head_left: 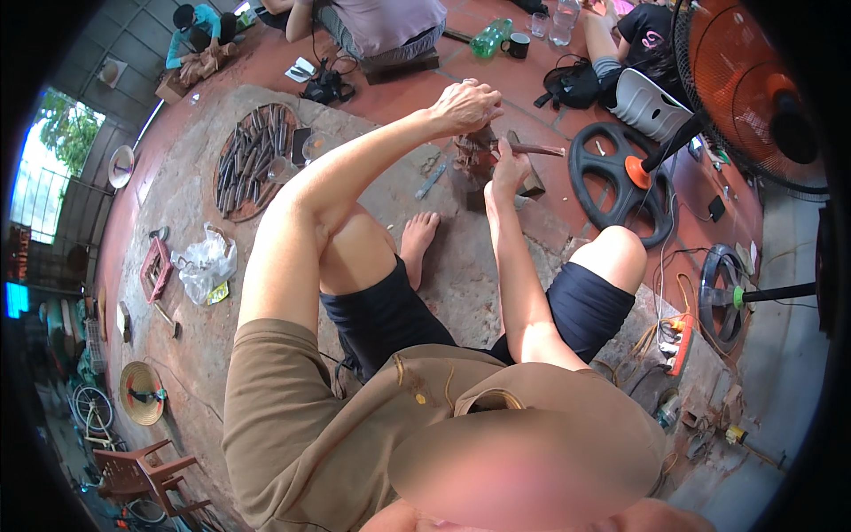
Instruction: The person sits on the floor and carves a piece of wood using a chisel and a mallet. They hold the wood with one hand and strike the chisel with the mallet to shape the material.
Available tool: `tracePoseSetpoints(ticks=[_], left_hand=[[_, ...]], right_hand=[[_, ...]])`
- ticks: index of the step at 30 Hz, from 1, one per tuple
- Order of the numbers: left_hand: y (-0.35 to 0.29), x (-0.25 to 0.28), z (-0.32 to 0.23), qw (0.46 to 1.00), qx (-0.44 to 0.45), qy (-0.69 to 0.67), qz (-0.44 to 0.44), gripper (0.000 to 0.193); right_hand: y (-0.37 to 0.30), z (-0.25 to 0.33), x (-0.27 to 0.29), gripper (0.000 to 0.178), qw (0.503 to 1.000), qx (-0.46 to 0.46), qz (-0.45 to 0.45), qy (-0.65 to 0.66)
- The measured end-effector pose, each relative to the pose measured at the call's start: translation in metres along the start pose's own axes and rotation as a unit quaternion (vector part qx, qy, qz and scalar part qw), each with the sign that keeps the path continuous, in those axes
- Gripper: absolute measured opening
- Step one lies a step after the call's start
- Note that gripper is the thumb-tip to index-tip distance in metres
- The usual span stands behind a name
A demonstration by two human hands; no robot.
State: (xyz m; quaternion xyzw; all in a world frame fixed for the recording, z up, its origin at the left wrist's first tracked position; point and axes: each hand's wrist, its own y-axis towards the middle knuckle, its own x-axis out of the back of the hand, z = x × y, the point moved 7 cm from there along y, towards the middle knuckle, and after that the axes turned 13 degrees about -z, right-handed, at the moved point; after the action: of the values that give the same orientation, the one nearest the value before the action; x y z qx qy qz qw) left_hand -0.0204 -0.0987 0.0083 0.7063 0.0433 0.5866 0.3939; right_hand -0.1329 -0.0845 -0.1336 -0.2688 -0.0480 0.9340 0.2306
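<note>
My left hand (467,106) is above a dark reddish-brown carved wooden piece (470,164), its fingers curled. Whatever those fingers hold is hidden under the hand. Just to the right, my right hand (509,167) is closed around a brown stick-like tool (539,150), which points to the right. A block of wood (532,180) lies behind the right wrist, beside the carved piece. My bare foot (419,238) rests on the ground to the left of these.
A round tray (223,191) of many chisels lies to the left, near a plastic bag (206,264) and a hammer (167,320). At right stand a fan (749,84) with a black base (585,191) and a power strip (681,348). Other people (381,27) sit at the far side.
</note>
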Motion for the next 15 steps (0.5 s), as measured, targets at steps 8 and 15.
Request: tracePoseSetpoints(ticks=[8, 15], left_hand=[[0.000, 0.000, 0.002, 1.000, 0.007, 0.004, 0.008, 0.030], [0.003, 0.000, 0.001, 1.000, -0.001, -0.008, 0.010, 0.030]], right_hand=[[-0.001, -0.003, 0.000, 0.015, 0.999, 0.003, -0.030, -0.012], [-0.010, -0.032, 0.016, 0.013, 0.992, -0.116, -0.044, 0.038]])
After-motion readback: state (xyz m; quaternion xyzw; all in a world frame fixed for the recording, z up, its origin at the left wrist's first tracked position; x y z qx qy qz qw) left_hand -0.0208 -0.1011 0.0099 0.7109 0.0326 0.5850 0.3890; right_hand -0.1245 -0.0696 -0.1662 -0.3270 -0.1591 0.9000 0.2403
